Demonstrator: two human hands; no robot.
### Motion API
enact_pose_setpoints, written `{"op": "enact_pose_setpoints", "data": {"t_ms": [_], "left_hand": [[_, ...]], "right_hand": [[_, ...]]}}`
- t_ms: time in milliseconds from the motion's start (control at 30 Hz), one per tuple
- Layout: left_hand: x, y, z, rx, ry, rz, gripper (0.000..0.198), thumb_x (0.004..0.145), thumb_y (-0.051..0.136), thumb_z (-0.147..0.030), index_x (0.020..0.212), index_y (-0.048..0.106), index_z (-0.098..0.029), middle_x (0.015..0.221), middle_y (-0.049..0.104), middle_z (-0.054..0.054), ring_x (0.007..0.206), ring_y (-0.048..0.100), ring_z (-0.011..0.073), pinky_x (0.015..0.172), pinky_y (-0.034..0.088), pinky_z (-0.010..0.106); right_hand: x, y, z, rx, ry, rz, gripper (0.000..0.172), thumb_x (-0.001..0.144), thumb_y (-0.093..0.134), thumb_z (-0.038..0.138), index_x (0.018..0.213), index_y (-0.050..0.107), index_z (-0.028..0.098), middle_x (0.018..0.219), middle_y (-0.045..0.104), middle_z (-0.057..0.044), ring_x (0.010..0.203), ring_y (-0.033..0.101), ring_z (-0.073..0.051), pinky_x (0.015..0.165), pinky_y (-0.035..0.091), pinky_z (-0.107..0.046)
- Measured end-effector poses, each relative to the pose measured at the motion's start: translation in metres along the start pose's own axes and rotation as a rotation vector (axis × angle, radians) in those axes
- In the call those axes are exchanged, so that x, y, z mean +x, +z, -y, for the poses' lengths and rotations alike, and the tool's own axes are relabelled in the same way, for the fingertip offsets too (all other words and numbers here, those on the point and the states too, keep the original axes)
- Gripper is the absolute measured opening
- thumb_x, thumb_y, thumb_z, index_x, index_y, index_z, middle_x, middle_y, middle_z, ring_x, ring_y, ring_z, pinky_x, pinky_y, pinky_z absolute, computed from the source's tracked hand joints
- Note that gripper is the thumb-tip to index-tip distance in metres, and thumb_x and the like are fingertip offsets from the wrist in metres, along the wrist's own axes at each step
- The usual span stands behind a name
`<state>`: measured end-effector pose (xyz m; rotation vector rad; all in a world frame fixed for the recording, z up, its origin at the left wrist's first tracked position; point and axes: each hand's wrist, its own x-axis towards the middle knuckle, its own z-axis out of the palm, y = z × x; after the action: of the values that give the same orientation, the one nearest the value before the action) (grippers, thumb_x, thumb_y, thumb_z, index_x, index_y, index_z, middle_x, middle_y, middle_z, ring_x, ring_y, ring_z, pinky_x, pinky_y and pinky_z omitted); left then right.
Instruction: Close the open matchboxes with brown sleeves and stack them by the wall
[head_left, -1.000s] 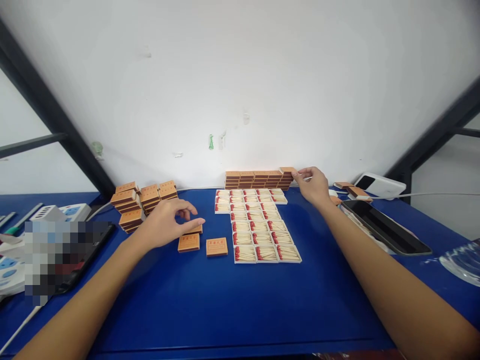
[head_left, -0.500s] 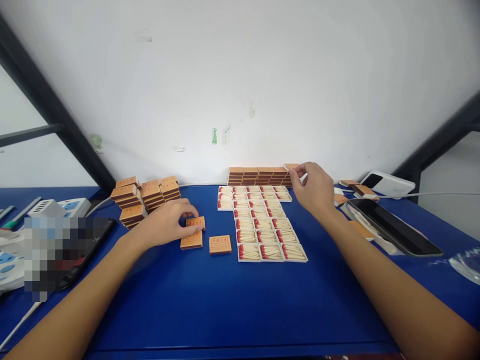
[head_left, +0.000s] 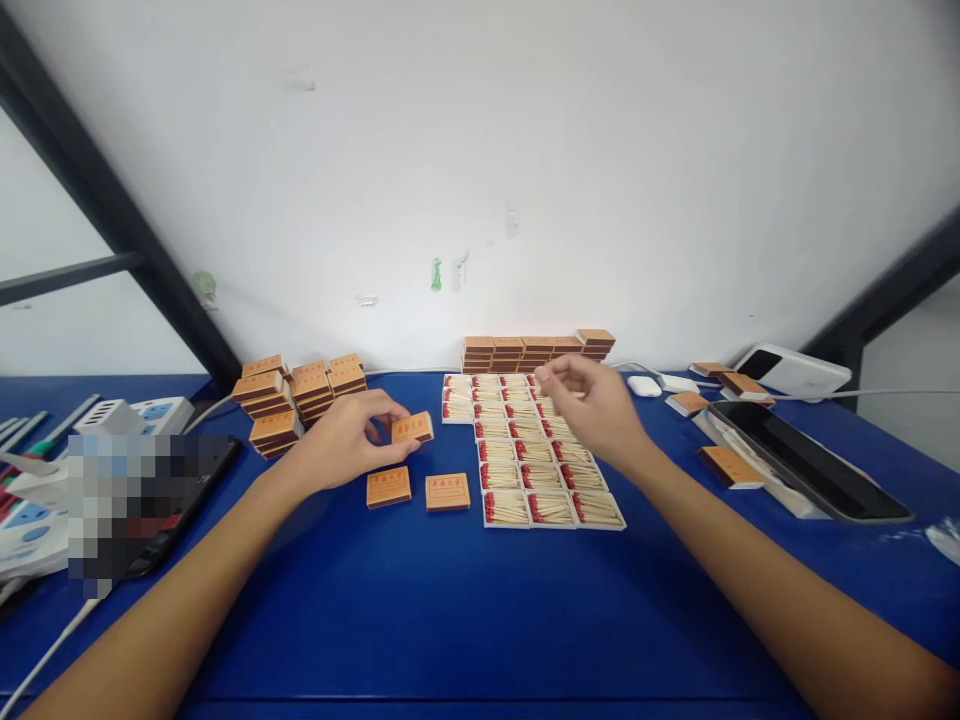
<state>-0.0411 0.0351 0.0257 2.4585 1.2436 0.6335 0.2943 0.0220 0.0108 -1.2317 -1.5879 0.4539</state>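
Observation:
My left hand (head_left: 352,435) pinches an orange matchbox (head_left: 412,428) between thumb and fingers, raised a little off the blue table. Two more closed matchboxes lie flat close by: one matchbox (head_left: 388,487) just below that hand, and another matchbox (head_left: 448,492) to its right. My right hand (head_left: 592,405) hovers above the block of open matchbox trays (head_left: 553,508), its fingers curled in towards the thumb and nothing visible in them. Red-headed matches fill these white trays, which stand in rows. My right hand covers some of the back trays.
Matchbox stacks stand at the back left (head_left: 274,400) and against the wall (head_left: 525,350). On the right are a phone (head_left: 810,460), a white power bank (head_left: 795,372), an earbud case (head_left: 643,386) and loose matchboxes (head_left: 731,467). Power strips (head_left: 45,525) and cables crowd the left.
My left hand has lifted the matchbox from atop another and moved it right. My right hand has left the box at the right end of the wall stack and come left over the trays.

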Motion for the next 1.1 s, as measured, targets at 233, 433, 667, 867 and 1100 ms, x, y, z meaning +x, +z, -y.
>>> {"op": "enact_pose_setpoints", "data": {"t_ms": [233, 433, 667, 867, 1100], "left_hand": [[-0.009, 0.034, -0.047, -0.033, 0.229, -0.258, 0.021, 0.091, 0.074, -0.031, 0.11, 0.074, -0.023, 0.098, 0.075, 0.004, 0.082, 0.067, 0.0176, 0.074, 0.057, 0.031], [-0.011, 0.045, -0.05, -0.007, 0.285, -0.313, 0.027, 0.092, 0.074, -0.029, 0.117, 0.073, -0.02, 0.105, 0.077, 0.008, 0.094, 0.073, 0.0225, 0.083, 0.06, 0.036], [-0.01, 0.041, -0.047, -0.02, 0.209, -0.451, 0.025, 0.092, 0.077, -0.039, 0.11, 0.075, -0.022, 0.103, 0.079, 0.005, 0.092, 0.074, 0.0217, 0.083, 0.061, 0.037], [-0.01, 0.046, -0.049, -0.065, 0.213, -0.412, 0.027, 0.091, 0.078, -0.04, 0.112, 0.077, -0.022, 0.104, 0.08, 0.007, 0.093, 0.075, 0.0239, 0.083, 0.062, 0.04], [-0.01, 0.049, -0.037, 0.037, 0.13, -0.352, 0.043, 0.091, 0.078, -0.055, 0.123, 0.075, -0.025, 0.106, 0.082, 0.006, 0.091, 0.077, 0.0256, 0.08, 0.062, 0.04]], "right_hand": [[-0.057, 0.056, 0.049, 0.541, 0.349, 0.315, 0.047, 0.082, 0.082, 0.058, 0.105, 0.057, 0.026, 0.101, 0.068, -0.006, 0.086, 0.07, -0.023, 0.042, 0.055, -0.027], [-0.058, 0.055, 0.051, 0.573, 0.381, 0.265, 0.054, 0.078, 0.084, 0.062, 0.101, 0.051, 0.025, 0.089, 0.068, -0.002, 0.071, 0.067, -0.018, 0.041, 0.053, -0.025], [-0.052, 0.047, 0.051, 0.494, 0.345, 0.03, 0.052, 0.086, 0.074, 0.067, 0.112, 0.058, 0.026, 0.103, 0.066, -0.005, 0.076, 0.065, -0.017, 0.042, 0.05, -0.024], [-0.057, 0.049, 0.056, 0.489, 0.33, 0.398, 0.048, 0.093, 0.064, 0.071, 0.093, 0.066, 0.023, 0.08, 0.064, 0.0, 0.052, 0.056, -0.011, 0.047, 0.052, -0.028], [-0.043, 0.043, 0.037, 0.372, 0.418, 0.205, 0.047, 0.087, 0.072, 0.069, 0.084, 0.066, 0.022, 0.065, 0.062, 0.001, 0.042, 0.049, -0.011, 0.04, 0.044, -0.028]]}}
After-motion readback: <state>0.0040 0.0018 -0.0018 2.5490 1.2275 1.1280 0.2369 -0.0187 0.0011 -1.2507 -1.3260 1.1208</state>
